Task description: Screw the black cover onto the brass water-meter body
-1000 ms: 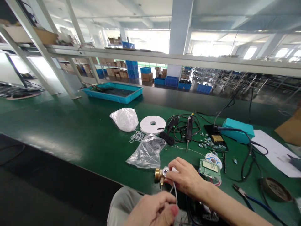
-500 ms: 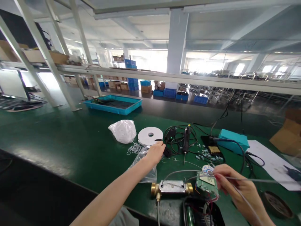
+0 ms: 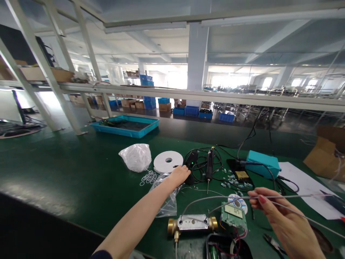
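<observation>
My right hand (image 3: 285, 219) pinches two thin grey cables (image 3: 215, 199) at the right. They run left to a brass-ended metal pipe body (image 3: 192, 223), entering it through two holes. My left hand (image 3: 180, 175) reaches over the bench beside a white roll of tape (image 3: 168, 162) and some small black items; its fingertips are hidden, so any hold cannot be made out. Below the cables lies a green circuit board with a lit display (image 3: 234, 212), wired to a black open housing (image 3: 226, 246). A small reel (image 3: 238, 203) sits just behind the board.
A black electric screwdriver (image 3: 209, 165) lies among coiled cords. Small connectors (image 3: 234, 181) are scattered beside a turquoise box (image 3: 263, 163). Pliers (image 3: 273, 242) lie near my right hand. Further left are a plastic bag (image 3: 137, 157), white rings (image 3: 148, 177) and a blue tray (image 3: 140, 133).
My right hand has moved slightly right and turned, sliding off the board, whose display now shows. My left hand has shifted slightly toward the black items. The camera view has tilted a little.
</observation>
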